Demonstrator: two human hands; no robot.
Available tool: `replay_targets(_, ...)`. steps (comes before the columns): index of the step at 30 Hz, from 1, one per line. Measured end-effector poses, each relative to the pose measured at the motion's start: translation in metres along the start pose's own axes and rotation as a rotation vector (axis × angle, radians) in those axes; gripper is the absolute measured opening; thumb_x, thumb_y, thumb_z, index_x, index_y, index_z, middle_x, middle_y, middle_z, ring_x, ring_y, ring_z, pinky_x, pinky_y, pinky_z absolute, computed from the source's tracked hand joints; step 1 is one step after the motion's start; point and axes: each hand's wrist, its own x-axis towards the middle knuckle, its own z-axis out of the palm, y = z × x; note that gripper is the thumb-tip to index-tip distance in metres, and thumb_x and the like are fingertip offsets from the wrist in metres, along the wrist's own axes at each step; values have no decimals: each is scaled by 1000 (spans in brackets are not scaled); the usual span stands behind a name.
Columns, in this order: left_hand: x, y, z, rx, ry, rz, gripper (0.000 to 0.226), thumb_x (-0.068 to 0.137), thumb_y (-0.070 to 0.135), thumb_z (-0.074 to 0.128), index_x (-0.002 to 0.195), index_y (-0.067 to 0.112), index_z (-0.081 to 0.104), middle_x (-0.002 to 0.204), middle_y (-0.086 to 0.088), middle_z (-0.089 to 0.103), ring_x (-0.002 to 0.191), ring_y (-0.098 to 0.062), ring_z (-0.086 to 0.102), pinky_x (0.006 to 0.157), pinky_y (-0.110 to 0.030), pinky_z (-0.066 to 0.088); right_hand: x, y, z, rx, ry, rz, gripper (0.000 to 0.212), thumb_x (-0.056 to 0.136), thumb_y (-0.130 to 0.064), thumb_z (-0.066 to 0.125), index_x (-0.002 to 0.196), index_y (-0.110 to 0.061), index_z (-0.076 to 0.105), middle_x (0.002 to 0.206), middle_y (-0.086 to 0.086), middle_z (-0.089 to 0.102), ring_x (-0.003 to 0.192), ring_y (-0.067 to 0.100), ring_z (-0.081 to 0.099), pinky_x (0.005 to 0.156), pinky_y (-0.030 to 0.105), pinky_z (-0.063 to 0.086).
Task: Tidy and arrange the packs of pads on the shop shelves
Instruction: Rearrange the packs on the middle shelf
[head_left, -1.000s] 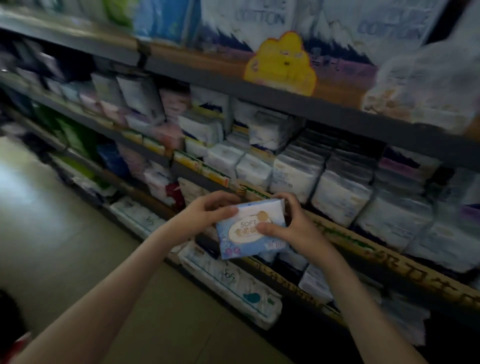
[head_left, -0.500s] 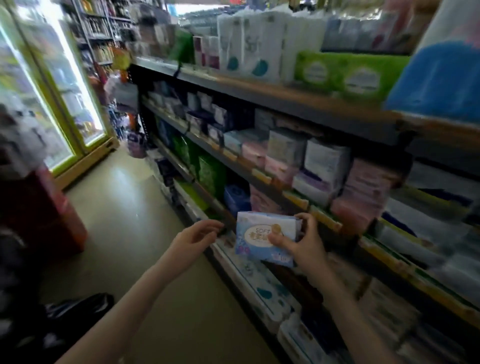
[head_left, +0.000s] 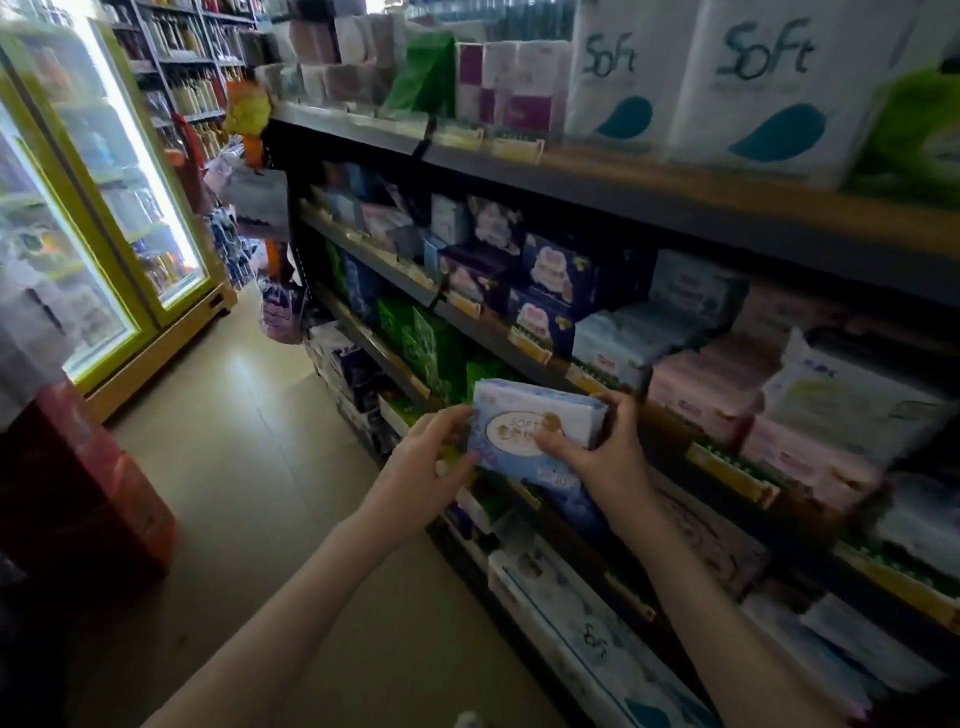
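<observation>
A light blue pack of pads (head_left: 514, 421) with an oval "SOFT" label is held in front of the middle shelves. My right hand (head_left: 602, 454) grips its right side, thumb across the front and fingers behind. My left hand (head_left: 428, 462) holds its left edge with curled fingers. Behind it the shelf (head_left: 483, 332) carries rows of dark blue packs (head_left: 553, 291), pale blue packs (head_left: 618, 343) and pink packs (head_left: 711, 384). Green packs (head_left: 426, 343) stand on the shelf below.
Big white "Soft" tissue packs (head_left: 748, 83) fill the top shelf. Long white packs (head_left: 582, 629) lie on the bottom shelf. A lit fridge with a yellow-green frame (head_left: 119, 218) lines the left of the aisle, a red crate stack (head_left: 78, 493) beside it. The tiled floor (head_left: 249, 441) runs between.
My view swung left along the aisle. My left hand, off the pack half a second ago, has come back onto its left edge. The right hand has kept its grip.
</observation>
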Motion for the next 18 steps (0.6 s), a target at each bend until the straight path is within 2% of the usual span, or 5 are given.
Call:
replay_targets(5,111,-75,-45,-207,-64,-241,63,83,40,66,136,31,33,116,9,57,100,-2,59,85,-30,55,114,6,84,85,-56,-6,60,72,-12,80,114,-18,38,114,0,53,95,10,62,67,23,56)
replay_targets(10,196,-167,-125,-282,-176,-281,85,71,46,79,140,39,30,116,3,66,104,-17,65,87,-48,54,211,-9,173,21,-236,-49,56,73,-19,80,111,-26,41,116,0,53,96,11,63,68,28,57)
replay_targets(12,226,-201,-157,-314,-215,-285,93,60,51,85,137,35,36,119,1,65,108,-20,64,88,-49,53,245,-14,204,-29,-306,-57,55,75,-16,78,114,-21,39,110,-3,52,90,3,63,66,25,55)
replay_targets(15,278,-249,-193,-270,-286,-248,78,55,54,85,123,38,50,116,6,67,106,-16,64,88,-47,53,297,-13,245,-144,-386,-27,54,75,-20,79,111,-22,39,110,-5,52,87,0,63,68,22,53)
replay_targets(18,333,-289,-216,-147,-316,-151,52,61,50,82,105,47,54,106,16,68,96,-6,66,83,-39,56,342,-6,280,-379,-326,-50,53,74,-33,80,110,-31,41,115,-11,49,92,-6,56,69,14,47)
